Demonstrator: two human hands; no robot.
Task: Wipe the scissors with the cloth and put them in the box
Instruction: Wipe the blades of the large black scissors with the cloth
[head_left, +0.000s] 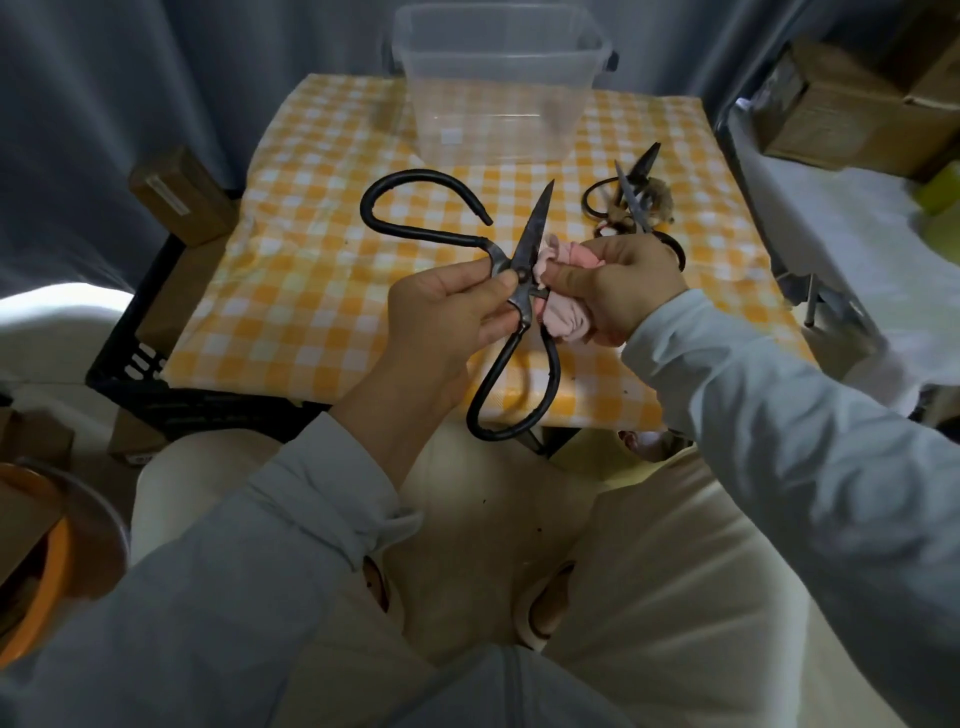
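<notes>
The big black scissors (530, 234) are held up in the air over the near edge of the checked table (311, 270), between the person's two hands. The left hand (447, 306) sits at about 8 o'clock from the pivot, thumb and curled fingers pinching the metal right at the joint. The right hand (628, 291) is at about 3 o'clock from the pivot, fingers closed round a bunched pink cloth (566, 322) that is pressed against the scissors just beside the joint. The scissors are splayed wide open: the one bare blade runs upright, its tip pointing to about 1 o'clock, and the handle loop in line with it hangs down toward 7 o'clock. The other loop swings out toward 10 o'clock, above the left hand. I cannot see the second blade; it goes into the cloth. The clear box (498, 93) stands at 12 o'clock on the far edge of the table, well apart from the hands. More scissors (631, 192) lie on the table at 2 o'clock, just beyond the right hand.
</notes>
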